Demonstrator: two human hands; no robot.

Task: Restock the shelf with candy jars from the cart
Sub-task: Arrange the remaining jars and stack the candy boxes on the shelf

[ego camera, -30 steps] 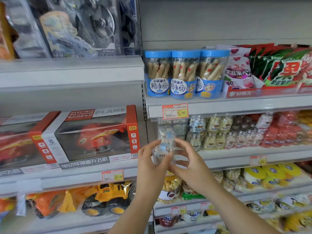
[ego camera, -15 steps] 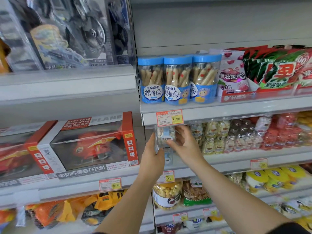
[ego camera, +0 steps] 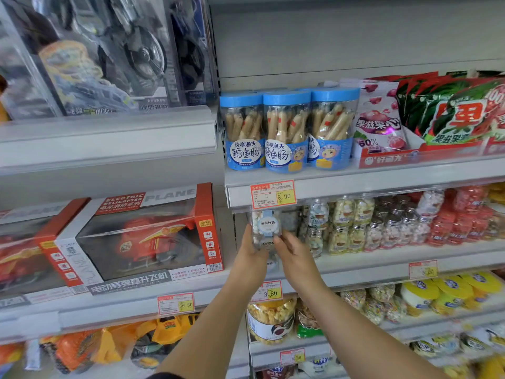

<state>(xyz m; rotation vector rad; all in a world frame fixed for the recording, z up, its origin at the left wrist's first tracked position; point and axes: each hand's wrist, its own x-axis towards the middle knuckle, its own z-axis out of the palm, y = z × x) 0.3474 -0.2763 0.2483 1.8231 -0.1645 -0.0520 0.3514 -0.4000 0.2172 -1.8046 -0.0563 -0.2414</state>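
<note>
- At the left end of the middle shelf (ego camera: pixel 382 259), a clear jar (ego camera: pixel 266 224) of white candy is sitting high up, its top just under the front edge of the shelf above.
- The left hand (ego camera: pixel 250 259) is holding the jar's left side, fingers lying up along it.
- The right hand (ego camera: pixel 296 258) is gripping the jar's lower right corner, thumb reaching in toward the jar.
- Both forearms are reaching up from the bottom of the view, and the jar is being held between the two hands.
- A second jar (ego camera: pixel 272 265) with a like label is showing below, between the wrists; whether the held jar is touching it cannot be told.
- Rows of small jars (ego camera: pixel 355 222) are standing just to the right on the same shelf.
- A yellow price tag (ego camera: pixel 269 292) is hanging on the shelf edge below the hands.
- Three blue-lidded tubs (ego camera: pixel 287 129) are standing on the shelf above.
- A boxed toy helicopter (ego camera: pixel 142 236) is lying in the bay to the left.
</note>
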